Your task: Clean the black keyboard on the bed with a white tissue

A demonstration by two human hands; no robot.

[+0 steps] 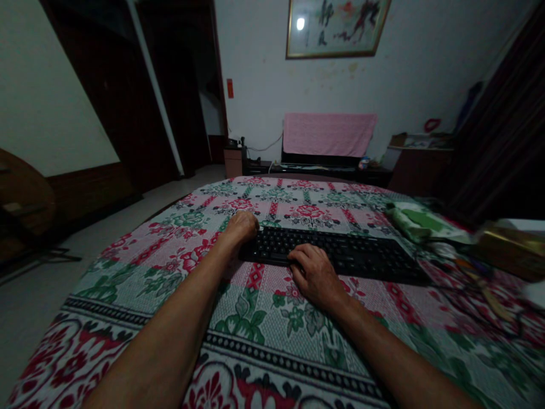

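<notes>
A black keyboard lies on the floral tablecloth, slanting slightly down to the right. My left hand is closed at its left end, with the fingers curled over the upper left corner and mostly hidden behind the knuckles. At the front edge, left of the middle, my right hand has bent fingers over the lower keys. Its thumb sits below them near the edge. Both hands touch the keyboard, and I see no other thing in either.
On the right of the table are a green and white packet, tangled dark cables and a gold-coloured box. Beyond the table, a pink cloth drapes over a dark screen on a low cabinet. A round wooden piece stands left.
</notes>
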